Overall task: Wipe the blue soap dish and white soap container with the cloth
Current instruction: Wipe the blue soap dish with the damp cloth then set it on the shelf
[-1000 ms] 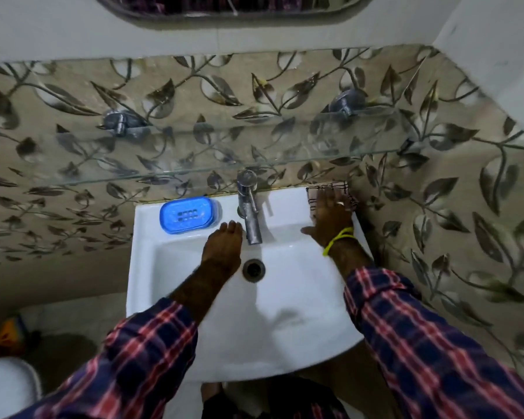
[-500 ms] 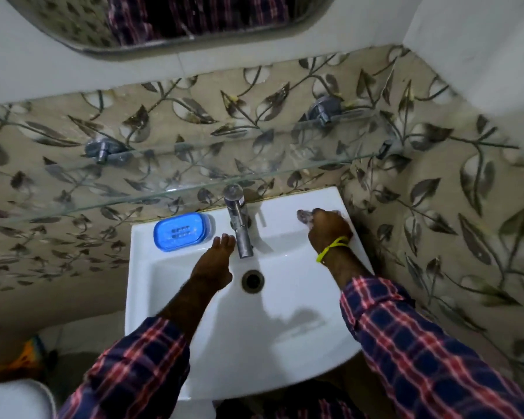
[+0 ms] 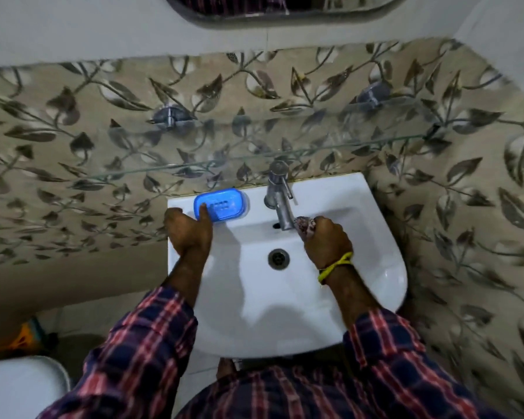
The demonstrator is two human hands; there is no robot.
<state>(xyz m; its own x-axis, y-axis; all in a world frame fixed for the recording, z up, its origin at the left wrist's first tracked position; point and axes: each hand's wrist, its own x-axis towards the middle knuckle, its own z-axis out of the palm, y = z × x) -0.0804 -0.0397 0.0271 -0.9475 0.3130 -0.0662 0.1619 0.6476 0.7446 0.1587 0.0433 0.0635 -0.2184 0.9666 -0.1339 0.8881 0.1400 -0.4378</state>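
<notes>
So the blue soap dish (image 3: 221, 204) is sitting on the white sink (image 3: 375, 267) rim at about 10 o'clock from the drain (image 3: 279, 259). Left hand (image 3: 189, 229) is reaching in, one finger lying on the dish, grip loose. Right hand (image 3: 327, 241) is bunching the cloth (image 3: 305, 225) tight in its grip, right beside the tap (image 3: 280, 196) spout.

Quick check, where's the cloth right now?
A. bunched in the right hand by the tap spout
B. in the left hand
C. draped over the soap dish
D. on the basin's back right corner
A: the cloth is bunched in the right hand beside the tap spout.
</notes>
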